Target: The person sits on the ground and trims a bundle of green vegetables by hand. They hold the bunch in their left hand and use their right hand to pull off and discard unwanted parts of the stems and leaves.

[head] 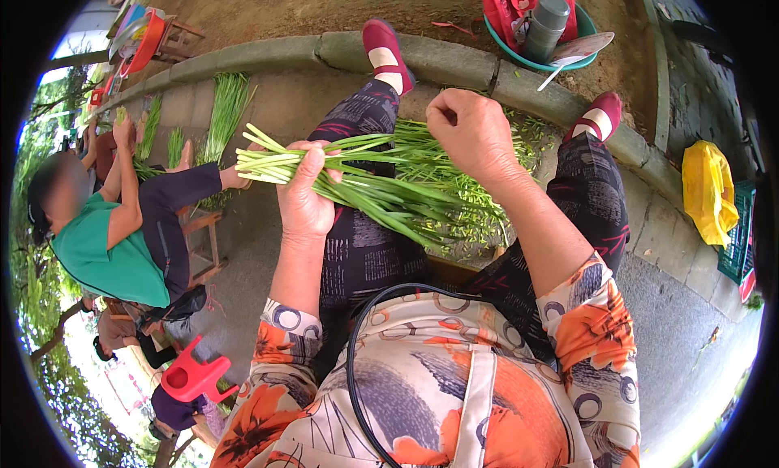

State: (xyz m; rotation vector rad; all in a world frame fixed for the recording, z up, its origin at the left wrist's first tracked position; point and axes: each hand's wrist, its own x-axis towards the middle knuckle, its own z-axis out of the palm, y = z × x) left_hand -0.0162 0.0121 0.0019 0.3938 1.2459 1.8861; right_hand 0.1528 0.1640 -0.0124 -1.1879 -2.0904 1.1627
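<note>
My left hand [307, 191] is closed round a bunch of long green garlic chives [389, 209], its thumb across the pale stem ends. These ends point left, and the leaves fan out to the right above my thigh. My right hand [471, 130] is raised to the right of the bunch, fingers curled into a loose fist with the fingertips hidden. Nothing shows in it. Below and between my legs lies a pile of loose chives [462, 176] with many short trimmed bits [487, 230] scattered on the ground.
A stone kerb [450, 60] runs past my shoes. Beyond it stands a teal basin [584, 23] with a thermos flask [544, 29] and red bag. Chive bundles [228, 112] lie to the left, near a seated person [115, 243]. A yellow bag [709, 191] rests on a green crate [736, 236] at right.
</note>
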